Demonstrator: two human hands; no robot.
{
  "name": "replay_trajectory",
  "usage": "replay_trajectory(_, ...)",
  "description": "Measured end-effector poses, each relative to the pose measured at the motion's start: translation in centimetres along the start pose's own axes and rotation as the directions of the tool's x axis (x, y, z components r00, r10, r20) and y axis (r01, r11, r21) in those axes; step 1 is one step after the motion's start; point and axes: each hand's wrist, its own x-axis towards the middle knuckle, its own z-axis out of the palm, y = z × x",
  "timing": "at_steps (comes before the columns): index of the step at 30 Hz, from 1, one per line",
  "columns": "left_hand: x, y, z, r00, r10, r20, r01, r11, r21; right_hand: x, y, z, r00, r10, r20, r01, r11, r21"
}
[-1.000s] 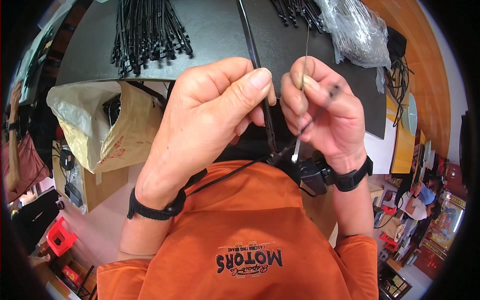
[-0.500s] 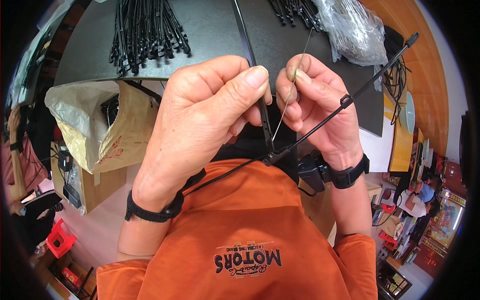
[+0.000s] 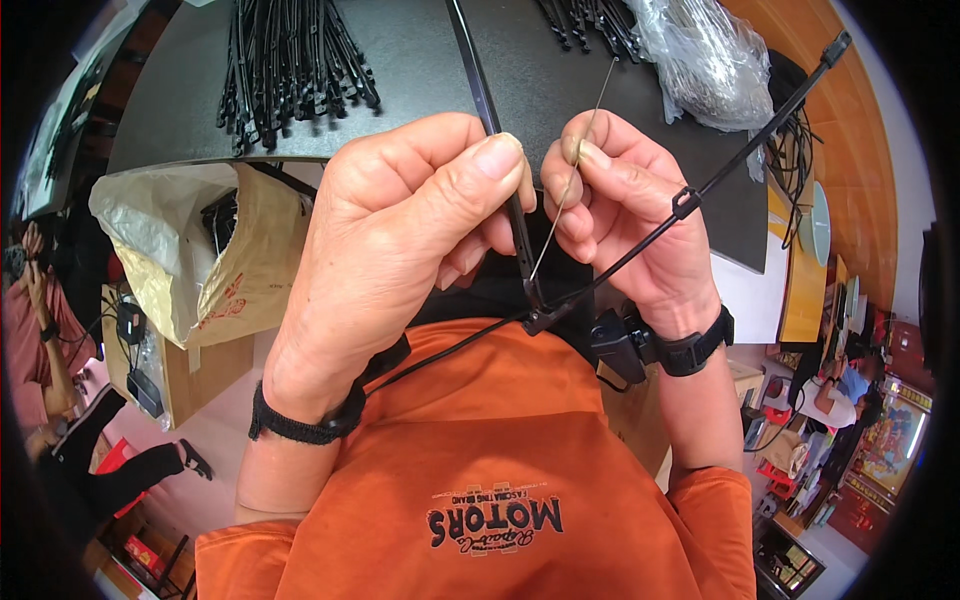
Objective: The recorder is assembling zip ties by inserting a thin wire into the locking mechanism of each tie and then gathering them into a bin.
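Observation:
My left hand (image 3: 400,215) is closed, thumb and forefinger pinching a black jointed rod (image 3: 476,80) that looks like an umbrella rib. Below the fingers it meets a hinge (image 3: 537,320), from which a second black arm slants up to the right past my right hand, with a small clip (image 3: 686,202) on it. Between thumb and forefinger, my right hand (image 3: 640,200) pinches a thin metal wire (image 3: 602,95) with a tiny loop at its upper end. The wire's lower end is at the rod just above the hinge; whether it sits in a hole I cannot tell.
On the dark table (image 3: 430,60) lie a bundle of similar black rods (image 3: 290,70), more rods (image 3: 590,25) and a clear plastic bag (image 3: 705,65). An open yellowish bag (image 3: 270,230) stands at the left below the table edge. Other people are at both sides.
Both hands, the rod and the wire have shifted slightly left; the wire's lower end now meets the rod a little higher. At far left, a person's legs have come into view.

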Motion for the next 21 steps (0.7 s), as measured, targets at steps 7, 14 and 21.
replay_trajectory(7, 0.2, -0.2, -0.4, 0.998, 0.046, 0.041, -0.046, 0.999, 0.004, 0.1, 0.1, 0.0, 1.000, 0.000, 0.022, 0.000, 1.000, 0.012)
replay_trajectory(14, 0.5, -0.7, -0.8, 0.991, 0.055, 0.122, -0.047, 0.996, -0.073, 0.0, -0.2, 0.7, 0.997, -0.068, 0.035, 0.071, 0.994, -0.088)
replay_trajectory(21, 0.7, -0.8, -0.8, 0.990, 0.058, 0.128, -0.043, 0.992, -0.118, -0.2, -0.3, 1.1, 0.998, -0.057, -0.003, 0.056, 0.993, -0.100)
